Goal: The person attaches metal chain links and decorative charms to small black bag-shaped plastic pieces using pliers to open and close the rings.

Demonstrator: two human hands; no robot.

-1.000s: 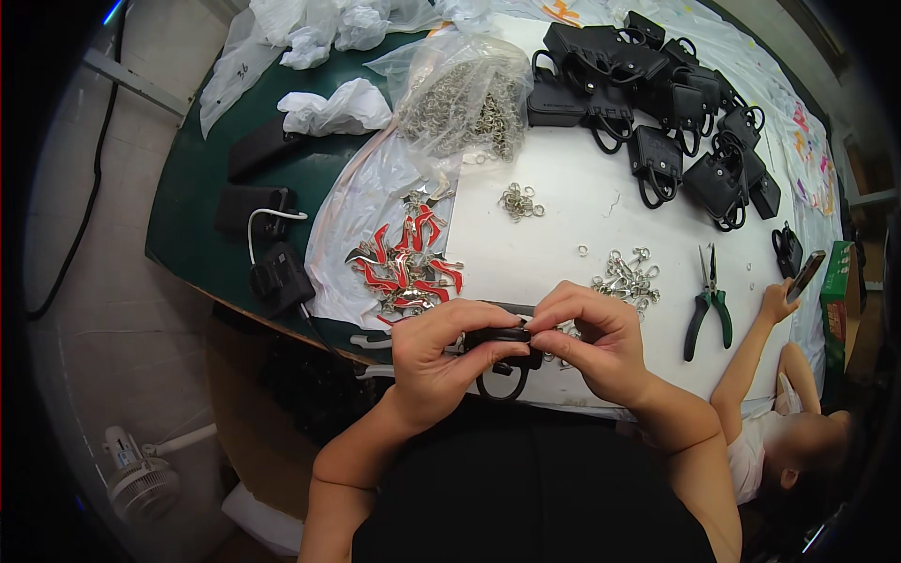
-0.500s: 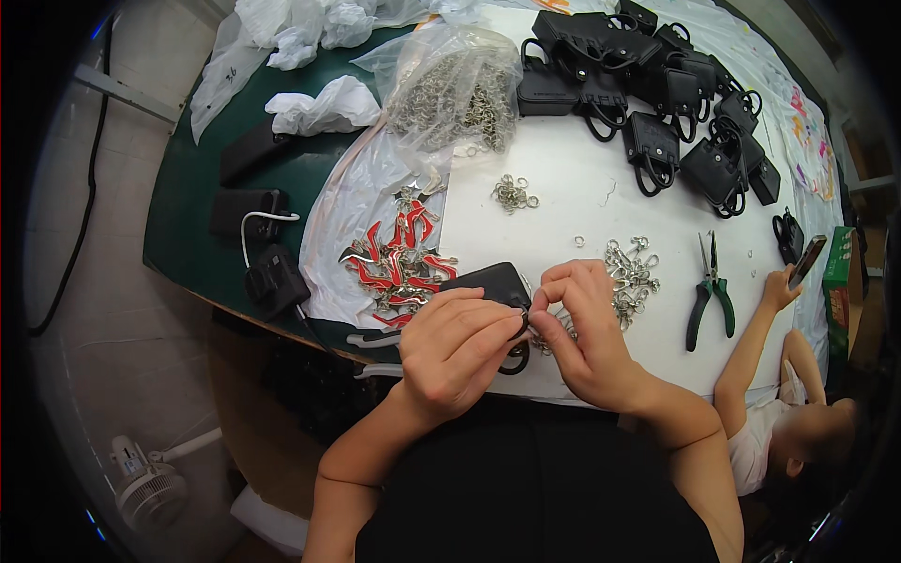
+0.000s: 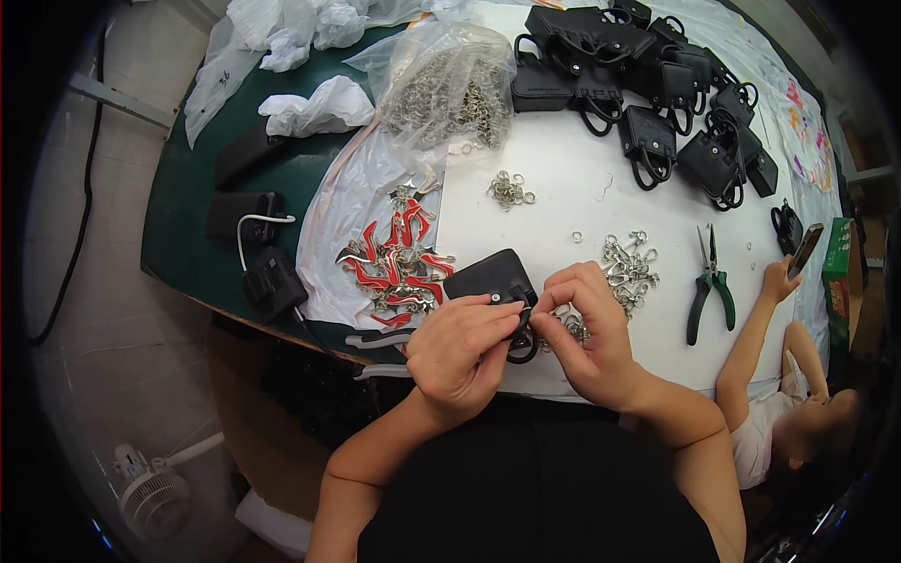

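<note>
A small black wallet (image 3: 490,278) with a metal snap lies at the table's near edge, its black cord (image 3: 526,354) looped toward me. My left hand (image 3: 458,349) rests over the wallet's near side, fingers closed on the cord. Right beside it, my right hand (image 3: 593,340) pinches at the cord with thumb and forefinger; any small part between the fingertips is hidden. Metal swivel clasps (image 3: 631,274) are scattered beyond my right hand, some partly under it. To the left of the wallet lies a heap of red high-heel-shoe charms (image 3: 402,263) with metal fittings.
Green-handled pliers (image 3: 710,291) lie to the right; grey-handled pliers (image 3: 380,339) jut over the near edge. Behind are metal rings (image 3: 511,190), a clear bag of hardware (image 3: 446,89) and piled black wallets (image 3: 648,131). Power banks (image 3: 246,217) sit left. Another person holds a phone (image 3: 805,250) at right.
More of the wallet shows, with its snap now uncovered, as my left hand has shifted slightly down. My right hand stays pinched at the cord. The whole view has moved a little.
</note>
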